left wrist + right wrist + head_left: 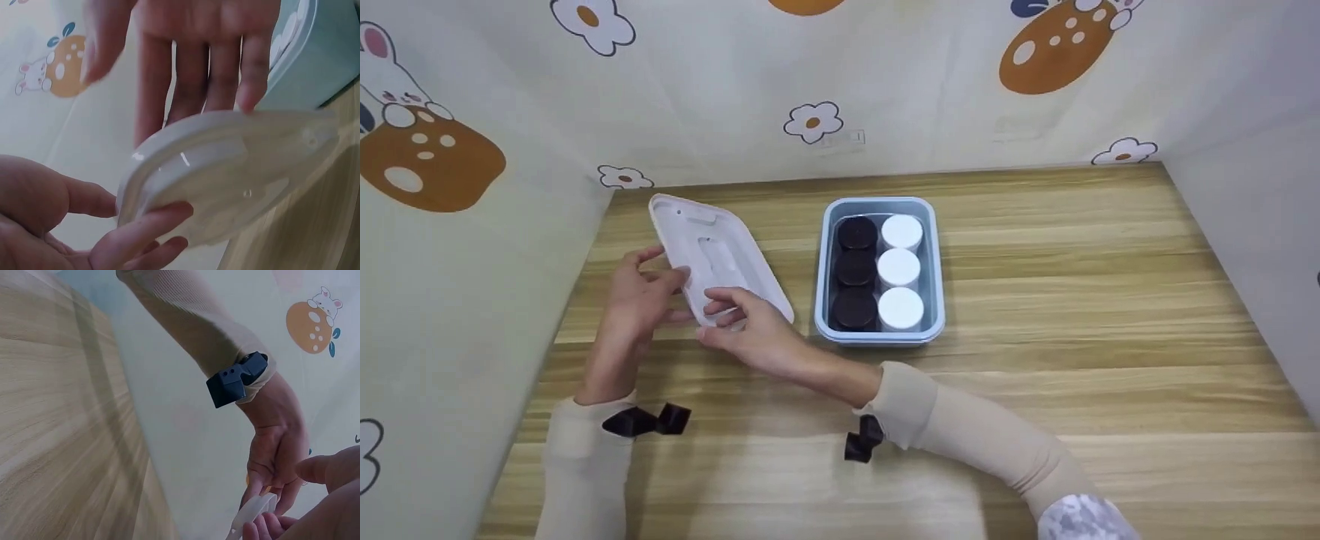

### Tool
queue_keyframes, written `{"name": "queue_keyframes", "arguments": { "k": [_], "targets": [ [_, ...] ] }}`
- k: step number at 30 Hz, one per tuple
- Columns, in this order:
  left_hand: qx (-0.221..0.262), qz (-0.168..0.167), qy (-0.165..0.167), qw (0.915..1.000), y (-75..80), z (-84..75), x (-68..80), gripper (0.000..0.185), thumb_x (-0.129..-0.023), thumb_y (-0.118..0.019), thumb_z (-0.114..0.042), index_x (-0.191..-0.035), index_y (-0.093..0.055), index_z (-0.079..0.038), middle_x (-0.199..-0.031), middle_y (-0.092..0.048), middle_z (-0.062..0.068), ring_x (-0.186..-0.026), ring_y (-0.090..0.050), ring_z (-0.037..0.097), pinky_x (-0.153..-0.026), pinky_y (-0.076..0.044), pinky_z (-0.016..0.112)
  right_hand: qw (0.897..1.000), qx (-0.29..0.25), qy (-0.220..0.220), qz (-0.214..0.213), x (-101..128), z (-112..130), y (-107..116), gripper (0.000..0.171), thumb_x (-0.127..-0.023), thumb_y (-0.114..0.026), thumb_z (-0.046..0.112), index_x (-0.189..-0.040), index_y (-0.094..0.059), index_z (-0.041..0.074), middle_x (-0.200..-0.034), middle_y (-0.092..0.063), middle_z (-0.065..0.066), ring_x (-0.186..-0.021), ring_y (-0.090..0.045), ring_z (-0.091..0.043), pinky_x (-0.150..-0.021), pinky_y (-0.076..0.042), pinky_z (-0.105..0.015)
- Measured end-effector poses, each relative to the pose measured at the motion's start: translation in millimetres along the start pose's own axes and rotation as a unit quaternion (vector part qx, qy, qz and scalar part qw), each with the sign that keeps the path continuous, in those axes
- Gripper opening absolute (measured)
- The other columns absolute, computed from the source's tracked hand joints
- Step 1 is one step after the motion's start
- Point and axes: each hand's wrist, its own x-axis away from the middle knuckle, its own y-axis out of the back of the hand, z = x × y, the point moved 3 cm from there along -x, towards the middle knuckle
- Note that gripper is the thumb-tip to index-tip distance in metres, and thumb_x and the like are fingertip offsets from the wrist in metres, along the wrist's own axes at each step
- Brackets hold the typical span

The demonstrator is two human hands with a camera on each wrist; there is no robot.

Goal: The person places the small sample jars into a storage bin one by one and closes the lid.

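In the head view a white lid (739, 262) stands tilted over the left part of the table, its inner side facing up. My left hand (639, 298) grips the lid's left edge between thumb and fingers. My right hand (761, 330) is at the lid's near end. In the left wrist view the right hand's fingers (191, 79) look fairly straight against the rim, and its thumb is apart from the lid. A light blue box (879, 341) to the right holds black-capped jars (856, 268) and white-capped jars (899, 268) in two columns.
The wood-grain table (1072, 300) is bordered by a patterned wall covering (922, 97) at the back and at both sides. Small black devices (649, 421) are strapped to both wrists over beige sleeves (585, 465).
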Motion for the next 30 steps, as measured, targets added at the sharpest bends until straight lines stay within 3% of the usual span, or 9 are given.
{"name": "queue_keyframes", "arguments": {
  "k": [5, 12, 20, 23, 26, 28, 30],
  "targets": [
    [0.007, 0.001, -0.013, 0.9999, -13.6, -4.3, 3.9, 0.072, -0.102, -0.052, -0.015, -0.158, -0.009, -0.004, -0.128, -0.047, 0.019, -0.102, -0.060, 0.020, -0.071, -0.065, 0.026, 0.999, 0.032, 0.019, -0.017, -3, 0, 5, 0.055, -0.085, -0.078, 0.015, -0.136, -0.059, 0.007, -0.114, -0.068, -0.008, -0.095, -0.059, -0.006, -0.088, -0.053, -0.016],
    [0.011, -0.014, -0.047, 0.9987, -32.3, -13.5, 15.0, 0.070, -0.101, -0.054, -0.012, -0.157, -0.014, -0.003, -0.132, -0.048, 0.025, -0.116, -0.058, 0.030, -0.066, -0.064, 0.024, 0.994, 0.084, 0.053, -0.050, -1, 4, 18, 0.049, -0.086, -0.076, 0.009, -0.133, -0.062, 0.005, -0.100, -0.071, -0.010, -0.079, -0.063, -0.004, -0.067, -0.050, -0.009],
    [0.077, 0.009, -0.054, 0.9955, -45.8, -23.7, 16.4, 0.075, -0.101, -0.056, -0.018, -0.159, -0.010, -0.005, -0.140, -0.038, 0.027, -0.128, -0.051, 0.036, -0.086, -0.063, 0.037, 0.992, 0.072, 0.072, -0.078, 9, 8, 39, 0.049, -0.090, -0.069, 0.001, -0.138, -0.057, 0.001, -0.108, -0.067, -0.014, -0.082, -0.062, -0.009, -0.064, -0.054, -0.013],
    [0.052, 0.017, -0.061, 0.9967, -45.5, -20.1, 12.9, 0.074, -0.102, -0.055, -0.023, -0.159, -0.011, -0.004, -0.145, -0.036, 0.031, -0.133, -0.048, 0.040, -0.101, -0.058, 0.045, 0.991, 0.056, 0.079, -0.091, 13, 7, 49, 0.048, -0.091, -0.068, 0.001, -0.137, -0.057, 0.003, -0.109, -0.067, -0.015, -0.087, -0.064, -0.013, -0.070, -0.056, -0.015],
    [-0.006, 0.022, -0.063, 0.9978, -41.9, -11.0, 5.4, 0.075, -0.105, -0.049, -0.032, -0.160, -0.007, -0.003, -0.151, -0.035, 0.032, -0.141, -0.040, 0.042, -0.117, -0.043, 0.052, 0.989, 0.036, 0.096, -0.104, 18, 6, 59, 0.047, -0.090, -0.068, 0.000, -0.136, -0.057, 0.001, -0.111, -0.067, -0.017, -0.091, -0.064, -0.016, -0.078, -0.057, -0.018],
    [-0.032, 0.027, -0.057, 0.9975, -39.5, -4.2, -0.9, 0.076, -0.106, -0.045, -0.036, -0.160, -0.002, -0.003, -0.154, -0.034, 0.030, -0.144, -0.036, 0.041, -0.122, -0.036, 0.052, 0.988, 0.018, 0.108, -0.111, 21, 6, 67, 0.047, -0.090, -0.068, -0.002, -0.135, -0.057, -0.001, -0.111, -0.067, -0.019, -0.091, -0.063, -0.017, -0.081, -0.058, -0.021],
    [-0.029, 0.039, -0.041, 0.9980, -38.8, 2.4, -6.8, 0.078, -0.106, -0.041, -0.038, -0.161, 0.004, -0.006, -0.159, -0.027, 0.028, -0.147, -0.030, 0.040, -0.123, -0.032, 0.054, 0.986, -0.001, 0.119, -0.114, 23, 5, 76, 0.047, -0.090, -0.067, -0.004, -0.135, -0.056, -0.003, -0.111, -0.066, -0.021, -0.091, -0.064, -0.018, -0.083, -0.059, -0.023]
  ]
}}
